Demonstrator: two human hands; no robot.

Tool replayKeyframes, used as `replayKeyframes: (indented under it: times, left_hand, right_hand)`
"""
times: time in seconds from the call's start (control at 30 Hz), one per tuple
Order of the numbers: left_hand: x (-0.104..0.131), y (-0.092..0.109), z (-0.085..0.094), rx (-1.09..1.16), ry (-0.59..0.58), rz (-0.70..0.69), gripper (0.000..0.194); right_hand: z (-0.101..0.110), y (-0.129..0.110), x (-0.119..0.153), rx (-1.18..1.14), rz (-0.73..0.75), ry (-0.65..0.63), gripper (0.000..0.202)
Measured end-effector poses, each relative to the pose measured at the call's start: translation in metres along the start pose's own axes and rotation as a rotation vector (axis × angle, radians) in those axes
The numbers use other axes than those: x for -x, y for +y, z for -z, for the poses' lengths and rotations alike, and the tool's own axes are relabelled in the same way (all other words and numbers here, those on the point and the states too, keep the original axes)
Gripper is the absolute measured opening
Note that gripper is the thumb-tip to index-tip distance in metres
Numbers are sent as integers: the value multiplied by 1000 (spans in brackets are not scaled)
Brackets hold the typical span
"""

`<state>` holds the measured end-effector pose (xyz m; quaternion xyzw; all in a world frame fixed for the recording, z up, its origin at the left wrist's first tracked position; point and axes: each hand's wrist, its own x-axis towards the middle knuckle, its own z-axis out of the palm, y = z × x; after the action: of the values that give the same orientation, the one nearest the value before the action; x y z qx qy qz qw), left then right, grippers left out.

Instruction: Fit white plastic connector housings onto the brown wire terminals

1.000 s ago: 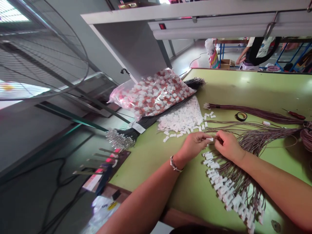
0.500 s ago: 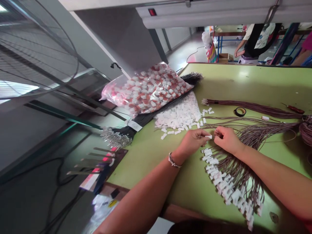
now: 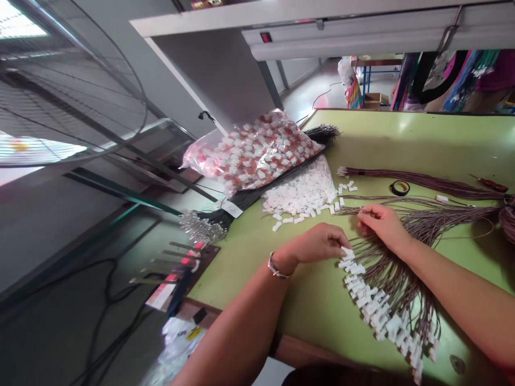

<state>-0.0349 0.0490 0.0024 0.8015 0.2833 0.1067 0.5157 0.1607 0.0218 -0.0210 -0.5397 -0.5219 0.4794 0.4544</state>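
Observation:
My left hand (image 3: 326, 242) pinches a white connector (image 3: 346, 252) at the upper end of a slanting row of white connectors (image 3: 376, 305), each joined to a brown wire. To its upper right, my right hand (image 3: 378, 222) has thumb and fingers drawn together over the brown wires (image 3: 426, 222); whatever lies between the fingertips is too small to make out. Loose white connectors (image 3: 298, 190) spill from a clear bag to the upper left of my left hand. A bracelet circles my left wrist.
Behind lies a bag of white and orange pieces (image 3: 257, 153) on a black wire bundle (image 3: 249, 197). Black tape (image 3: 399, 187), a screwdriver (image 3: 493, 185) and another brown bundle (image 3: 402, 176) rest farther back. Metal prongs (image 3: 161, 268) stick out at the table's left edge.
My left hand has moved down with the white connector to the head of the row. My right hand has separated from it and stays over the wires. The view has shifted slightly.

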Motion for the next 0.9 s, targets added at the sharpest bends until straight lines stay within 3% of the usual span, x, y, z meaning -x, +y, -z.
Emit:
replayKeyframes:
  times: [0.03, 0.07, 0.17, 0.23, 0.37, 0.53, 0.67, 0.77, 0.83, 0.9]
  left_hand:
    - [1, 0, 5, -43, -34, -51, 15]
    - [1, -1, 9, -95, 24, -77, 15]
    - [-8, -11, 14, -330, 477, -55, 24]
    - [-17, -19, 13, -509, 618, -13, 29]
    - [-24, -29, 9, -699, 544, 103, 28]
    - [-8, -29, 16, -649, 500, 102, 28]
    - [6, -24, 25, -486, 610, 72, 29]
    - [7, -15, 22, -434, 746, 246, 23]
    - [4, -12, 14, -486, 709, 357, 21]
    - [0, -12, 6, -574, 650, 382, 17]
  right_hand:
    - [1, 0, -1, -69, -49, 21, 24]
    - [1, 0, -3, -112, -79, 39, 26]
    - [0, -2, -3, -151, -89, 50, 25]
    - [-1, -4, -2, -162, -90, 40, 24]
    - [-2, -7, 1, -78, -68, 19, 23]
    - [-1, -3, 0, 37, -39, 28, 24]
    - [-1, -1, -1, 73, -46, 14, 24]
    - [-2, -1, -2, 52, -61, 42, 25]
    - [-3, 0, -2, 54, -60, 54, 24]
    - [-4, 1, -2, 78, -30, 39, 20]
